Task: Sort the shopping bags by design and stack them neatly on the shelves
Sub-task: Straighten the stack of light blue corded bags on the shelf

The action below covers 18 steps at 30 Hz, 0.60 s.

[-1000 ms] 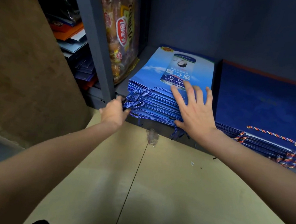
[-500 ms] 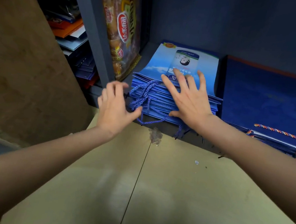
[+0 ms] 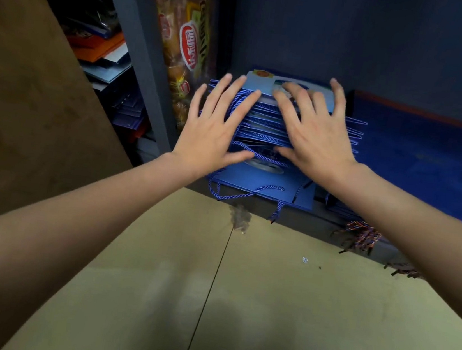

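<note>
Both hands flat on the pile of light-blue shopping bags [image 3: 262, 126], bottom shelf [image 3: 292, 216] of a dark metal rack. Left hand [image 3: 215, 126] fingers spread and straight, pressing the pile's left front where the blue rope handles [image 3: 242, 103] bunch up. Right hand [image 3: 315, 130] also spread, fingers straight, pressing the top and right side; neither hand grasps anything. Pile is slumped, bags fanned toward the shelf edge, lowest bag sticking out over the lip, one rope loop hanging off. Just right of it, a flat pile of dark-blue bags [image 3: 420, 158] with striped rope handles [image 3: 361, 236] dangling off the edge. Left of the pile, a snack packet [image 3: 183, 36] stands against the rack upright [image 3: 135, 44]. Beyond the upright, orange and blue flat bags [image 3: 105, 49] in the next bay. Floor [image 3: 264, 311] is pale tile, dusty, a seam running toward the shelf. Brown wall [image 3: 29, 89] on the left. Dim lighting.
</note>
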Tool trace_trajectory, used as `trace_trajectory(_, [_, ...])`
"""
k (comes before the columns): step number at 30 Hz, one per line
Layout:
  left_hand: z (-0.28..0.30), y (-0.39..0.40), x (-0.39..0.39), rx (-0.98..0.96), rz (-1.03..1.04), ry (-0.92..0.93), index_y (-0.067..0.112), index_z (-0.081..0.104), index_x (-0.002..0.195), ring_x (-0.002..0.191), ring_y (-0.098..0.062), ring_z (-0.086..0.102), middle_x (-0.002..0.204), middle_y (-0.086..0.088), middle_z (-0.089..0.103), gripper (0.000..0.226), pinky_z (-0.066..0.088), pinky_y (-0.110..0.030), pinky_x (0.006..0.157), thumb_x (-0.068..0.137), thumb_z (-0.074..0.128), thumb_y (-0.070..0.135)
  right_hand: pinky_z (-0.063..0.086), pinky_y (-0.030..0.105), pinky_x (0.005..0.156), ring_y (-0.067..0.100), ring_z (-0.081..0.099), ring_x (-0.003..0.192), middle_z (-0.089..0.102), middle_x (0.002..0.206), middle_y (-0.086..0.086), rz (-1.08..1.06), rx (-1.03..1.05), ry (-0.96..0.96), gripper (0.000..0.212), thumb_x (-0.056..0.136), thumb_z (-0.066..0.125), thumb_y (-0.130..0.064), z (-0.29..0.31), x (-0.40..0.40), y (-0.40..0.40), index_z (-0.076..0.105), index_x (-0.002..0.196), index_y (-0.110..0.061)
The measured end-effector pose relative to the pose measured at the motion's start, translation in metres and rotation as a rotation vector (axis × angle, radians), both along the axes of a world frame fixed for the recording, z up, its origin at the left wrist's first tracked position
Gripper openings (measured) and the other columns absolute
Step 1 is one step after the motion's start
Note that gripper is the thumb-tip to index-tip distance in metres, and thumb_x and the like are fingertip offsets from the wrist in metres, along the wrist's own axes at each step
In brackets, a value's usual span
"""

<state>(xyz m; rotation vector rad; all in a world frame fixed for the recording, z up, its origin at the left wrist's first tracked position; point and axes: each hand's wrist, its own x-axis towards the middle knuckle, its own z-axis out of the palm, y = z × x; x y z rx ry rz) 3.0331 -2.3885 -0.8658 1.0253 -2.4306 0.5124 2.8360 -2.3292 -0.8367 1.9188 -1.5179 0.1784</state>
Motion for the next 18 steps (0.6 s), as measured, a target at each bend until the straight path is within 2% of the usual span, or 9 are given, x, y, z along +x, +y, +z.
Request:
trace_trajectory(1, [-0.003,0.0,-0.001,0.008,-0.007,0.041,0.021,0.022,0.146,0.14,-0.03,0.024,0.151,-0.014,0.03,0.085,0.02,-0.052,0.11,0.079,0.052,0.064,0.024,0.061,0.106,0.034,0.055,0.108,0.051,0.132,0.015,0.008,0.002,0.004,0.097,0.056,0.085,-0.044,0.0,-0.001,0.0,0.041,0.135,-0.006])
trace_trajectory(3, [-0.01,0.0,-0.005,-0.002,0.036,0.078,0.024,0.024,0.144,0.138,-0.028,0.027,0.149,-0.012,0.035,0.079,0.023,-0.051,0.109,0.08,0.056,0.058,0.025,0.061,0.106,0.034,0.054,0.109,0.052,0.13,0.015,0.02,0.007,0.003,0.097,0.056,0.085,-0.044,-0.003,-0.001,-0.001,0.042,0.134,-0.006])
trace_trajectory(7, [-0.011,-0.008,-0.008,-0.071,0.074,-0.007,0.022,0.027,0.142,0.133,-0.031,0.036,0.143,-0.016,0.042,0.087,0.032,-0.05,0.105,0.072,0.066,0.055,0.024,0.062,0.106,0.035,0.054,0.11,0.052,0.13,0.016,0.018,0.021,-0.038,0.097,0.056,0.085,-0.044,-0.005,-0.002,-0.003,0.043,0.134,-0.005])
trace_trajectory(11, [-0.004,-0.016,0.001,-0.077,-0.01,-0.066,0.02,0.023,0.145,0.135,-0.033,0.033,0.146,-0.018,0.037,0.098,0.029,-0.053,0.106,0.066,0.072,0.052,0.02,0.061,0.108,0.035,0.054,0.109,0.052,0.129,0.015,0.023,0.022,-0.049,0.093,0.058,0.084,-0.044,-0.001,-0.005,-0.006,0.042,0.133,-0.007])
trace_trajectory(14, [-0.004,-0.015,0.001,-0.053,0.026,-0.092,0.021,0.022,0.146,0.136,-0.033,0.031,0.147,-0.018,0.035,0.105,0.028,-0.053,0.106,0.062,0.081,0.043,0.019,0.061,0.108,0.036,0.053,0.109,0.052,0.129,0.016,0.025,0.027,-0.057,0.092,0.058,0.084,-0.045,-0.001,-0.006,-0.007,0.043,0.132,-0.008])
trace_trajectory(18, [-0.007,-0.015,0.006,-0.08,0.055,-0.192,0.02,0.02,0.146,0.134,-0.033,0.033,0.146,-0.019,0.036,0.109,0.032,-0.052,0.105,0.06,0.081,0.046,0.019,0.061,0.108,0.035,0.053,0.11,0.052,0.128,0.016,0.032,0.034,-0.042,0.093,0.057,0.084,-0.046,-0.004,-0.004,-0.005,0.044,0.133,-0.009])
